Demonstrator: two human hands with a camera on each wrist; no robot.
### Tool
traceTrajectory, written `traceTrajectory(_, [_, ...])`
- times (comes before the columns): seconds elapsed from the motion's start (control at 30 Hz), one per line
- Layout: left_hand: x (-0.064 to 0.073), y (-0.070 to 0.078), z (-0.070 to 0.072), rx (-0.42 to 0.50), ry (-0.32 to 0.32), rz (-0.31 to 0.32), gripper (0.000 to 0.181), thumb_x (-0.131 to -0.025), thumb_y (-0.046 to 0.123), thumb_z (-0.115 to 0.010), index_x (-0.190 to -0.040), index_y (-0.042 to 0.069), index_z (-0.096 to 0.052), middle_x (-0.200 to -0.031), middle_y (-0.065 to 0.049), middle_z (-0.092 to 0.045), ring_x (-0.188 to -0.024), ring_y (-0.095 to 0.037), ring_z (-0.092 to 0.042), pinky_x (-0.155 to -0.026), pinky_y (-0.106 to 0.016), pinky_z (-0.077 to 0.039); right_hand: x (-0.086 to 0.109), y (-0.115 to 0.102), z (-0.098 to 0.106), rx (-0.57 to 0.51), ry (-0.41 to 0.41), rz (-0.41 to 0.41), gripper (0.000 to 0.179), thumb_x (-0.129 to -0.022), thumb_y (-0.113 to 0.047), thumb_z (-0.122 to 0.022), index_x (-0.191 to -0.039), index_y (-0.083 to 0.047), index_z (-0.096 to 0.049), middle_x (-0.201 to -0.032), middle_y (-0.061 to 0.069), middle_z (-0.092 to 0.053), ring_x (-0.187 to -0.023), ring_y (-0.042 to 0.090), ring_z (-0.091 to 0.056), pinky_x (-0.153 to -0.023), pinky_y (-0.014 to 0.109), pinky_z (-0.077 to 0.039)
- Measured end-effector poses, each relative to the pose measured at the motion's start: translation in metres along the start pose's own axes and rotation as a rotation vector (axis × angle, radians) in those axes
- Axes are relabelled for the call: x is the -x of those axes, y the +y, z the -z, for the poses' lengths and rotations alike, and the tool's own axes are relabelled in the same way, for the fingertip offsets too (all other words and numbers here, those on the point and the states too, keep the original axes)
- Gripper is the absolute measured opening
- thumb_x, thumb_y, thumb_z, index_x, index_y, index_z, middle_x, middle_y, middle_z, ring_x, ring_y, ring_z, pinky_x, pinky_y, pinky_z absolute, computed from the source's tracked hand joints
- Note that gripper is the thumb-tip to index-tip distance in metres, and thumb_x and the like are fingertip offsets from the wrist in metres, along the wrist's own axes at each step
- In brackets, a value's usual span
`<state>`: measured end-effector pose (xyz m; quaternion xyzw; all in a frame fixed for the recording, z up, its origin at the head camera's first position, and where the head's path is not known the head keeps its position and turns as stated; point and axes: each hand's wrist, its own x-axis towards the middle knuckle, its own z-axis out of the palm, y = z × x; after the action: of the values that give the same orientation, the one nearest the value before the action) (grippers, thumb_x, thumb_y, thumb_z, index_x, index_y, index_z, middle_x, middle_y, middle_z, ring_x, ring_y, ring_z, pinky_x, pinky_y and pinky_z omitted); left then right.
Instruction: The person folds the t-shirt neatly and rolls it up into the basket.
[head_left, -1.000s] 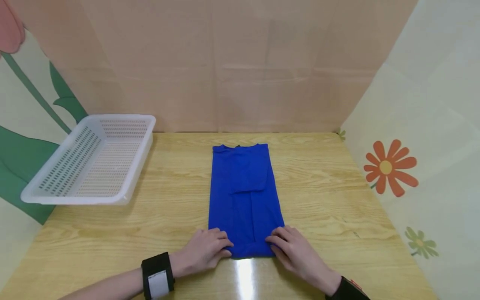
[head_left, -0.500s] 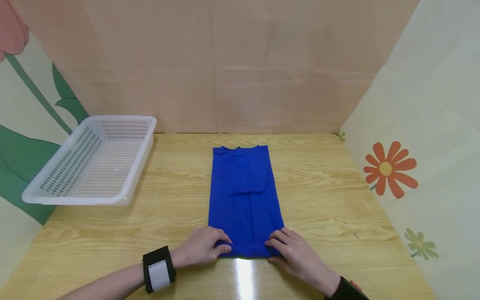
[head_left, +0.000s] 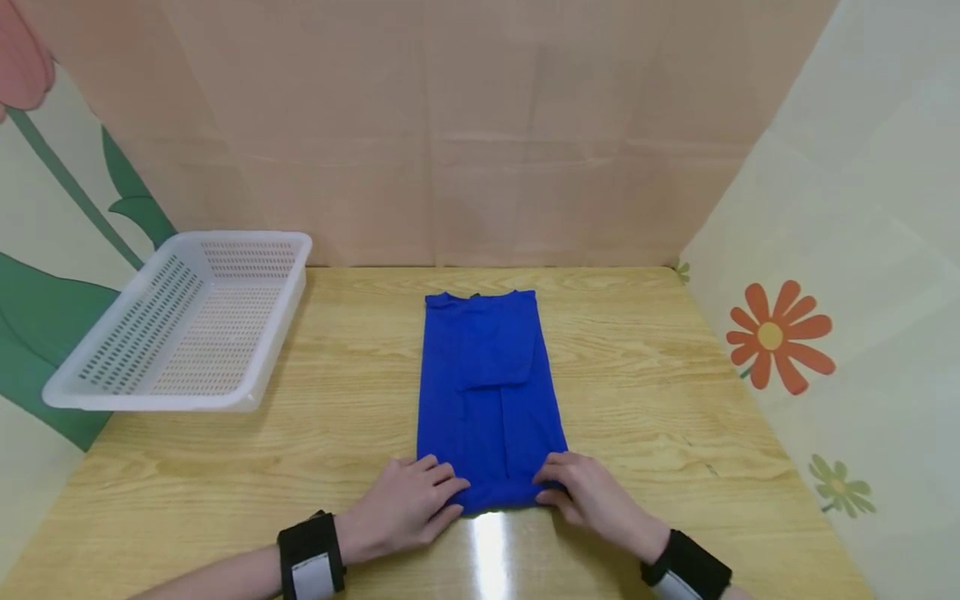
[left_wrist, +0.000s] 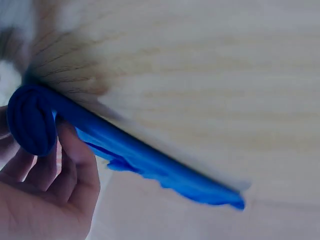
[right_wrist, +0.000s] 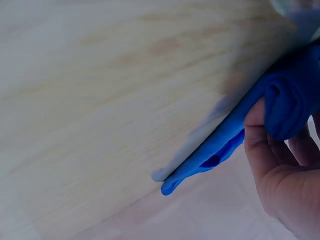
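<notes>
A blue T-shirt, folded into a long strip, lies on the table with its neck end at the far side. Its near end is coiled into a roll, whose spiral end shows in the left wrist view. My left hand grips the roll's left end with curled fingers and thumb. At the right end, my right hand pinches the roll between fingers and thumb; layered cloth shows there in the right wrist view. The flat rest of the shirt stretches away from both hands.
A white perforated plastic basket stands at the back left of the wooden table. A beige-pink covering rises behind the table, and flower-patterned panels flank both sides.
The near end of the shirt has rolled slightly farther away from me. My left hand shifted outward and regripped, then came back in; my right hand adjusted its grip in place.
</notes>
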<state>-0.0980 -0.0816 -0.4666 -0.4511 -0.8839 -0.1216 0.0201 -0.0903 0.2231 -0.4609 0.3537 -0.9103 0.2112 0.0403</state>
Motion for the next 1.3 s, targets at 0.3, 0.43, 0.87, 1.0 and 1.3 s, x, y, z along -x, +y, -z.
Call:
traceTrajectory(0.3, [-0.003,0.003,-0.010,-0.314,0.171,-0.170,0.037,-0.094,0.052,-0.064,-0.119,0.026,-0.071,-0.113,0.007,-0.068,-0.098,-0.011,-0.063,-0.077,-0.029,-0.055,-0.011,0.006,0.008,-0.094,-0.107,-0.021,0.004,-0.087,-0.009,-0.076,-0.091,-0.006,-0.077,-0.081,-0.002,-0.070,-0.074,0.004,-0.062,-0.065,0.022,-0.052])
traceTrajectory(0.43, [-0.005,0.005,-0.012,-0.349,0.220,-0.183,0.025,-0.094,0.047,-0.066,-0.107,0.027,-0.074,-0.101,0.009,-0.067,-0.088,-0.009,-0.061,-0.066,-0.024,-0.051,-0.013,0.008,0.009,-0.147,-0.136,-0.024,0.006,-0.088,-0.009,-0.075,-0.092,-0.004,-0.077,-0.082,-0.001,-0.070,-0.076,0.004,-0.061,-0.066,0.022,-0.051])
traceTrajectory(0.87, [-0.009,0.000,-0.003,-0.015,0.051,-0.029,0.022,-0.100,0.032,-0.063,-0.113,0.018,-0.075,-0.100,0.006,-0.070,-0.088,-0.010,-0.063,-0.063,-0.018,-0.047,-0.001,-0.004,0.006,0.083,-0.076,-0.087,0.013,-0.085,-0.023,-0.080,-0.094,-0.013,-0.077,-0.089,-0.008,-0.062,-0.086,0.008,-0.051,-0.073,0.028,-0.047])
traceTrajectory(1.0, [-0.012,-0.003,-0.002,0.093,0.002,0.041,0.021,-0.099,0.030,-0.063,-0.112,0.018,-0.075,-0.099,0.007,-0.070,-0.087,-0.008,-0.064,-0.065,-0.017,-0.046,0.006,-0.011,0.004,0.240,-0.042,-0.085,0.028,-0.080,-0.035,-0.084,-0.100,-0.017,-0.074,-0.095,-0.007,-0.061,-0.090,0.010,-0.049,-0.075,0.032,-0.045])
traceTrajectory(1.3, [-0.016,-0.009,0.001,0.283,-0.039,0.156,0.020,-0.098,0.030,-0.064,-0.109,0.018,-0.076,-0.100,0.006,-0.073,-0.092,-0.011,-0.070,-0.069,-0.021,-0.051,0.013,-0.015,-0.003,0.346,0.065,-0.040,0.037,-0.078,-0.033,-0.085,-0.108,-0.017,-0.071,-0.099,-0.003,-0.065,-0.093,0.014,-0.056,-0.075,0.035,-0.049])
